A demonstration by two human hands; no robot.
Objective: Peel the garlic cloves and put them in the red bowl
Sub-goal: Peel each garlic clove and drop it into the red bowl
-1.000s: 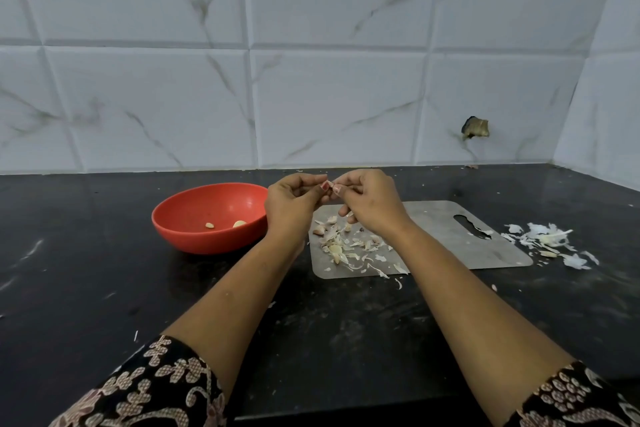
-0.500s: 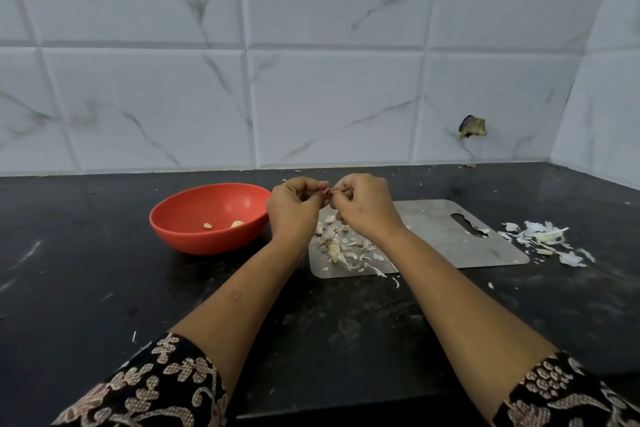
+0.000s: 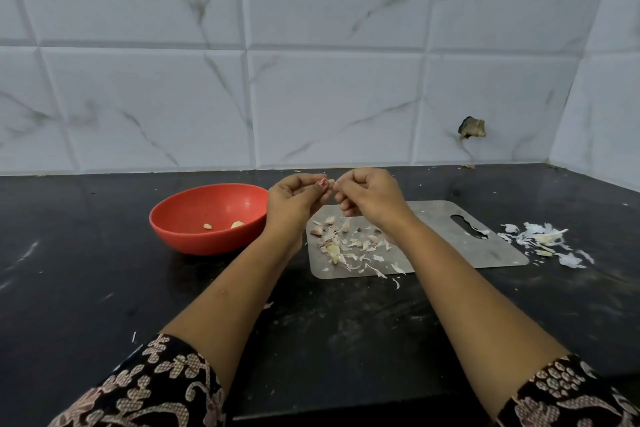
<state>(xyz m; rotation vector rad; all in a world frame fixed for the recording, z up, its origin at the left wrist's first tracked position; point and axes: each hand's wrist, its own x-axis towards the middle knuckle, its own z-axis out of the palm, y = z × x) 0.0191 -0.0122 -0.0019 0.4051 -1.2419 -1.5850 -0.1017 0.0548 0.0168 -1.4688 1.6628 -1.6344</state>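
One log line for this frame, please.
phase: peeling | left hand, right hand: pinch one garlic clove | red bowl: two peeled cloves inside | cutting board: loose skins, more cloves

Home kitchen, corner of the worktop. Evidence: black stone counter (image 3: 104,288) meets white marble-look wall tiles (image 3: 329,97) on two sides, with a chipped hole (image 3: 471,127) in one tile. Food prep kit on it: steel cutting board (image 3: 433,218) with garlic cloves (image 3: 332,250) and skins, red bowl (image 3: 180,204) holding two peeled cloves (image 3: 207,226), peel pile (image 3: 540,236) off to the right.
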